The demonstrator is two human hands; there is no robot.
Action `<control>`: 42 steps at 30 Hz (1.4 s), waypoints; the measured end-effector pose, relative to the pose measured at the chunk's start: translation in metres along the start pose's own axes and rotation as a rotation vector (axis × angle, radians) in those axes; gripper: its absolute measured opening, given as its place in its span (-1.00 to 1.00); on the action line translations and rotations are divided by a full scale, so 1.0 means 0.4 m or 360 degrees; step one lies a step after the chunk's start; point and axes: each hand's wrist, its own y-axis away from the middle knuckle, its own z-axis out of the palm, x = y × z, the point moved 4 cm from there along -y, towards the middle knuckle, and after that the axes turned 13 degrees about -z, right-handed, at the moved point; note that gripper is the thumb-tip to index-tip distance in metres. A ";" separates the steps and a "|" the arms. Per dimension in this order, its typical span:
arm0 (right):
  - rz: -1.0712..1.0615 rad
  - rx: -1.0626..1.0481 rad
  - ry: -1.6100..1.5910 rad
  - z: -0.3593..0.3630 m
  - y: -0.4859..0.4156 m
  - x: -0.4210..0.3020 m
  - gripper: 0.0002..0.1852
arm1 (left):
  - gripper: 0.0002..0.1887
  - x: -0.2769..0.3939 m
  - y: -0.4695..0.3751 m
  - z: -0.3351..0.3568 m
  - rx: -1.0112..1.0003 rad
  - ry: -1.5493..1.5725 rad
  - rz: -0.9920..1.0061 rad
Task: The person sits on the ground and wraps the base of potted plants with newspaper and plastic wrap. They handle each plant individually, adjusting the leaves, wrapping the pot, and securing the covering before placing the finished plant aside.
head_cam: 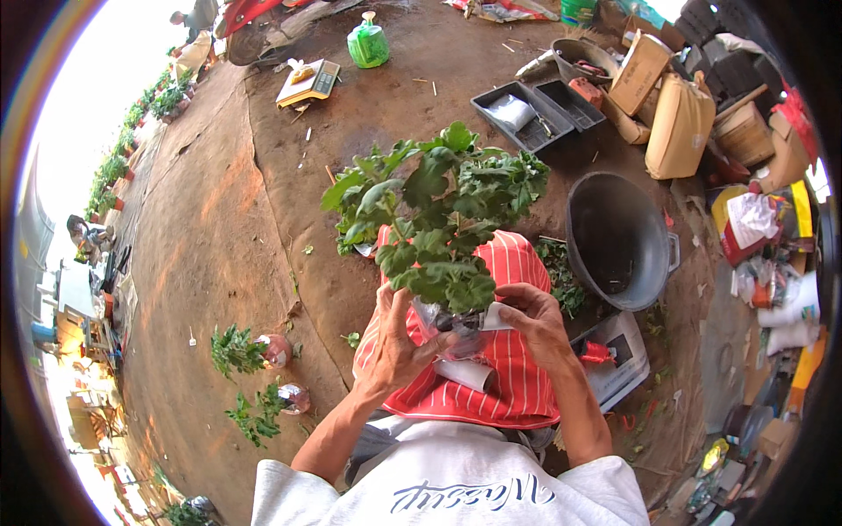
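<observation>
A leafy plant (441, 243) with lobed green leaves, like a chrysanthemum, stands over my lap. Clear plastic film (431, 315) wraps its dark root ball (460, 322). My left hand (404, 345) curls round the left side of this wrapped base, thumb at the front. Between the thumb and fingers of my right hand (536, 319) is a white strip (496, 317), held against the base's right side. A white roll (466, 375) lies on the red striped cloth (513, 388) across my lap, just below the plant. Leaves hide part of the cloth.
To the right are a black tub (615, 243) and a pale tray (615, 361) with red ribbon (597, 353). Two small wrapped plants (240, 352) lie at left. Farther off sit a scale (309, 82), a green watering can (368, 46), black trays (559, 128) and cardboard boxes (681, 128).
</observation>
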 end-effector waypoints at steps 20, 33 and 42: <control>-0.0225 -0.0039 -0.0037 0.037 0.023 -0.054 -0.79 | 0.07 -0.151 -0.130 0.078 -0.0601 0.1407 -0.0311; -0.0846 0.0057 0.0855 0.062 -0.076 -0.161 -0.82 | -0.62 0.029 -0.025 0.026 0.0611 -0.0221 0.0385; -0.0925 -0.0081 0.1051 0.113 -0.136 -0.179 -0.81 | -0.67 0.173 -0.092 0.026 0.0371 -0.0559 0.0385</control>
